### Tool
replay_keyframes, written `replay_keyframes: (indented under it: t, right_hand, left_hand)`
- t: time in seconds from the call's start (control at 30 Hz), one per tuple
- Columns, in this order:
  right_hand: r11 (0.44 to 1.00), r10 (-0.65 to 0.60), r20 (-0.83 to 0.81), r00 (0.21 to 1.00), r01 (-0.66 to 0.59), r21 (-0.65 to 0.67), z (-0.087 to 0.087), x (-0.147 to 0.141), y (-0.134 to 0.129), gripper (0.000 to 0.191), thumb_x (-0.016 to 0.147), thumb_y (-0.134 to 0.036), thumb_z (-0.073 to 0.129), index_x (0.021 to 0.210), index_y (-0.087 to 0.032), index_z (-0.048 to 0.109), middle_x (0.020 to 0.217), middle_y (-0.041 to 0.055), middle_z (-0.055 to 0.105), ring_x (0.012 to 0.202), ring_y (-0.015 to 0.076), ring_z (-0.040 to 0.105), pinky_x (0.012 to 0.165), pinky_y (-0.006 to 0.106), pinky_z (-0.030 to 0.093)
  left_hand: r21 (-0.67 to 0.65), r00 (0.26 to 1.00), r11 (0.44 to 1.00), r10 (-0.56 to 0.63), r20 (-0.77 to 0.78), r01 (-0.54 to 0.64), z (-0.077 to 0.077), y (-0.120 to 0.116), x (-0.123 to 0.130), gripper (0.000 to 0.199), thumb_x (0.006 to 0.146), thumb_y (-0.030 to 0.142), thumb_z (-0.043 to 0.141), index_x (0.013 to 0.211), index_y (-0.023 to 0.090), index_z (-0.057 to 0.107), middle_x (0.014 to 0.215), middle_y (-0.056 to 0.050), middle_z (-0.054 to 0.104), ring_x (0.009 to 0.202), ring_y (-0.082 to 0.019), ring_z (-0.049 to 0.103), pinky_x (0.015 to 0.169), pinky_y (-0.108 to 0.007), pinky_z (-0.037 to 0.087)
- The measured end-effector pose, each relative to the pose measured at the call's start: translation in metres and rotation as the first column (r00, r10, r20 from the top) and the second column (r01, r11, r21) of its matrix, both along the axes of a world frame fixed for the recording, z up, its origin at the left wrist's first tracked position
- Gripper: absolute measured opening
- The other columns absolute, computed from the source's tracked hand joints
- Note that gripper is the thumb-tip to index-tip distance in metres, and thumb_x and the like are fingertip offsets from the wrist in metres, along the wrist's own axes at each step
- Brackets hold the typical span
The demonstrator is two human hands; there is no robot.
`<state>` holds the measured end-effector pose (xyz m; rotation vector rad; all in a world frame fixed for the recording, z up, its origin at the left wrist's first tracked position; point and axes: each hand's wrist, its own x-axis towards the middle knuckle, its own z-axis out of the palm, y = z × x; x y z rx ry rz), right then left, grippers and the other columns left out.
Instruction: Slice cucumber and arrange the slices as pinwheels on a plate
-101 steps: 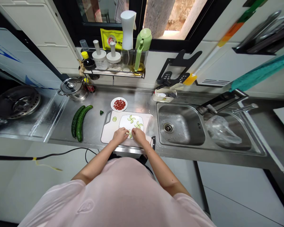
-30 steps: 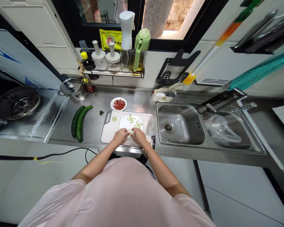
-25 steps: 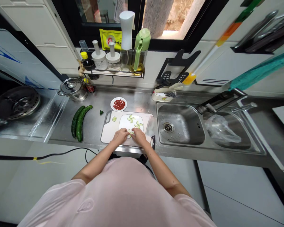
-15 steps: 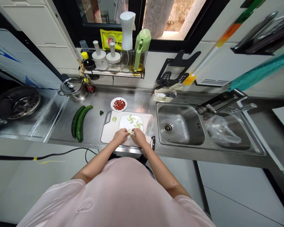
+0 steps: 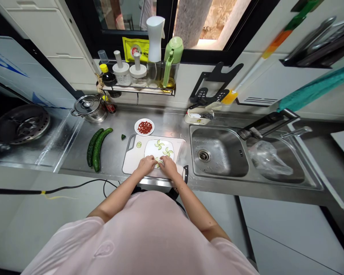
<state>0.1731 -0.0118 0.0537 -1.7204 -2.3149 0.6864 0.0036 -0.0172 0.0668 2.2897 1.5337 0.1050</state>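
Observation:
A white square plate (image 5: 149,150) rests on the pale cutting board (image 5: 131,163), bearing green cucumber slices (image 5: 159,144) fanned into pinwheels. At its near edge my left hand (image 5: 146,165) is closed, its fingertips on a cucumber slice in the lower pinwheel. Opposite it, my right hand (image 5: 168,167) pinches at the same pinwheel, and the fingers of both hands nearly meet there. The hands partly hide these slices. A few loose slices (image 5: 139,144) lie on the board's left side. The dark handle of a knife (image 5: 186,173) sticks out at the board's right edge.
Two whole cucumbers (image 5: 98,149) and a small cucumber end (image 5: 123,136) lie left of the board. Behind it stands a small plate (image 5: 136,128) of chopped red pieces. A steel pot (image 5: 89,110) is at back left. The sink (image 5: 218,152) lies to the right.
My fingers shift only slightly at the lower pinwheel. The whole view drifts by a few pixels; the other things stay where they were.

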Motion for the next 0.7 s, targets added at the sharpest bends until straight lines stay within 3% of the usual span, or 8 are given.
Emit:
replay_keyframes:
  t: [0.43,0.6,0.7]
  right_hand:
    - [0.999,-0.047,-0.085,0.995,0.046,-0.01,0.003,0.0004,-0.0005,0.021,0.087,-0.027,0.048,0.106,-0.019,0.055,0.102,0.0067,0.055,0.092,0.0173,0.051,0.077,0.026,0.038]
    - [0.998,-0.052,-0.124,0.991,0.054,0.017,0.005,-0.0008,-0.0021,0.022,0.088,-0.027,0.046,0.106,-0.02,0.055,0.101,0.0068,0.056,0.093,0.018,0.051,0.078,0.027,0.039]
    - [0.996,-0.078,-0.158,0.984,0.085,0.039,0.007,0.0008,-0.0019,0.022,0.088,-0.027,0.044,0.106,-0.019,0.056,0.098,0.0064,0.056,0.089,0.0177,0.052,0.077,0.027,0.04]
  left_hand:
    - [-0.01,1.0,1.0,-0.017,0.017,0.017,0.0015,0.002,0.0007,0.029,0.087,0.023,0.043,0.097,0.026,0.07,0.095,-0.006,0.058,0.09,-0.018,0.054,0.075,-0.027,0.043]
    - [-0.035,0.99,0.996,0.088,0.113,-0.084,-0.0006,0.0033,-0.0006,0.031,0.083,0.016,0.046,0.103,0.027,0.068,0.097,-0.004,0.06,0.093,-0.016,0.055,0.077,-0.025,0.043]
    - [-0.016,0.956,0.977,0.211,0.204,-0.212,-0.0017,0.0075,-0.0041,0.032,0.083,0.017,0.044,0.104,0.025,0.067,0.097,-0.004,0.062,0.091,-0.016,0.057,0.079,-0.025,0.043]
